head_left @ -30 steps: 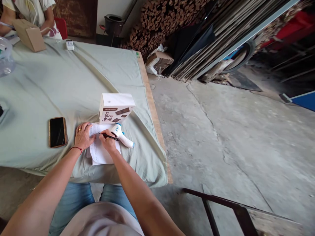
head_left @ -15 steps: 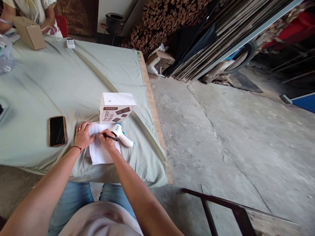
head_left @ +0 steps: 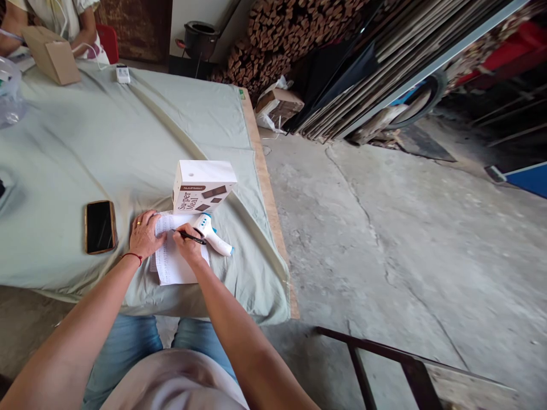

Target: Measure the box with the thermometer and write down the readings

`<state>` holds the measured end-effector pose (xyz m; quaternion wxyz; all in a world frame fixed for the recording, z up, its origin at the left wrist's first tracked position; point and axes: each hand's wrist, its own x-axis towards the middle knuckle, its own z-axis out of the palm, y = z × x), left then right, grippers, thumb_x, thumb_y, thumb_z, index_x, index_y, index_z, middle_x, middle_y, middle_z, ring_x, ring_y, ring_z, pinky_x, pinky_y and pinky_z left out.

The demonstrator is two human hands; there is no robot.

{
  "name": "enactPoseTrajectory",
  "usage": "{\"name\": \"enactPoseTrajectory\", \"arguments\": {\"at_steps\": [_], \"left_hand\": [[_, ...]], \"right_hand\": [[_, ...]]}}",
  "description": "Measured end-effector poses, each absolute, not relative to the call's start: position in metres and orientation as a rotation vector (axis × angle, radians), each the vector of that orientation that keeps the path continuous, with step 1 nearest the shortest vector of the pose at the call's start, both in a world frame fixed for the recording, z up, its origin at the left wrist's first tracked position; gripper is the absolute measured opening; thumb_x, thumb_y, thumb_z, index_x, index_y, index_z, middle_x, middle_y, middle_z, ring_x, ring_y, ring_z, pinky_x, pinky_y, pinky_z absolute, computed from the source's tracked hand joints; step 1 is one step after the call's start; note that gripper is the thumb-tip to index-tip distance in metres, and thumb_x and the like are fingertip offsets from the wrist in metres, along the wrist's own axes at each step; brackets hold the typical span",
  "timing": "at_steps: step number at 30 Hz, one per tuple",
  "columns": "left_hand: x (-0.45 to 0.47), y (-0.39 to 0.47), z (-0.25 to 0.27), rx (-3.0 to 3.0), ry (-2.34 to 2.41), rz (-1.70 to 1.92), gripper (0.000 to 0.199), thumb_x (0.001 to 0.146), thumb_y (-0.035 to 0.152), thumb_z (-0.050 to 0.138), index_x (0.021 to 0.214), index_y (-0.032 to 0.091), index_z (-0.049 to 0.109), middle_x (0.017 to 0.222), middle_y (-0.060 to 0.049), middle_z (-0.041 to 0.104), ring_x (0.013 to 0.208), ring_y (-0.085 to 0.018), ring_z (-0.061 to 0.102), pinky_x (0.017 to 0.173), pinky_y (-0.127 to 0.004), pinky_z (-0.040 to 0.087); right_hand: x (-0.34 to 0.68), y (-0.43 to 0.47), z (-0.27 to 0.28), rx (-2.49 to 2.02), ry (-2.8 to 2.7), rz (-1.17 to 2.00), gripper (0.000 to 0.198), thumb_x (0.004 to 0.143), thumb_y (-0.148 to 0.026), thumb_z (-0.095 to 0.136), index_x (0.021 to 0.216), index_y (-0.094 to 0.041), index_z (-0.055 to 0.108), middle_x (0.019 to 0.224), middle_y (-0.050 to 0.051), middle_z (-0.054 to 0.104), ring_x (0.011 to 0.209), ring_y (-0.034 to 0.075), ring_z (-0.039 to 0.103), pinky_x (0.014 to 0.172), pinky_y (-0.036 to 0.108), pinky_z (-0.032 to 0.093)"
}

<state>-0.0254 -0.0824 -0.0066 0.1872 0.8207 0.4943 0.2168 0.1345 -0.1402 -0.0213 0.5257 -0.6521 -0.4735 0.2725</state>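
My right hand [head_left: 187,241] grips a black pen [head_left: 194,237], its tip down at a sheet of paper [head_left: 175,272] covered partly in small writing. My left hand [head_left: 146,234] lies flat with fingers stretched over the paper's left edge. Just right of the pen rests a white and blue infrared thermometer [head_left: 215,234], lying on its side. Behind the paper stands a white "Super Meal" box [head_left: 204,185] with brown bar pictures. A smartphone [head_left: 100,226] with a dark screen and brown case lies left of my left hand.
A green cloth [head_left: 106,136] covers the table, its wooden edge [head_left: 271,210] bare on the right. Across the table a person [head_left: 79,28] sits behind a cardboard box [head_left: 53,55], near a small white device [head_left: 122,74]. A plastic bag [head_left: 11,94] is at far left; a dark-framed bench [head_left: 384,353] stands lower right.
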Motion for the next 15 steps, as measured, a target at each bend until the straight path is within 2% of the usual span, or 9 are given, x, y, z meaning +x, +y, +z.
{"name": "enactPoseTrajectory", "arguments": {"at_steps": [15], "left_hand": [[-0.022, -0.087, 0.006, 2.418, 1.491, 0.468, 0.050, 0.085, 0.031, 0.065, 0.135, 0.026, 0.057, 0.148, -0.010, 0.056, 0.141, -0.034, 0.050, 0.122, -0.053, 0.036]], "right_hand": [[0.137, -0.138, -0.039, -1.595, -1.267, 0.417, 0.013, 0.083, -0.034, 0.048, 0.074, -0.025, 0.050, 0.068, 0.001, 0.062, 0.063, 0.017, 0.057, 0.065, 0.031, 0.048]]}}
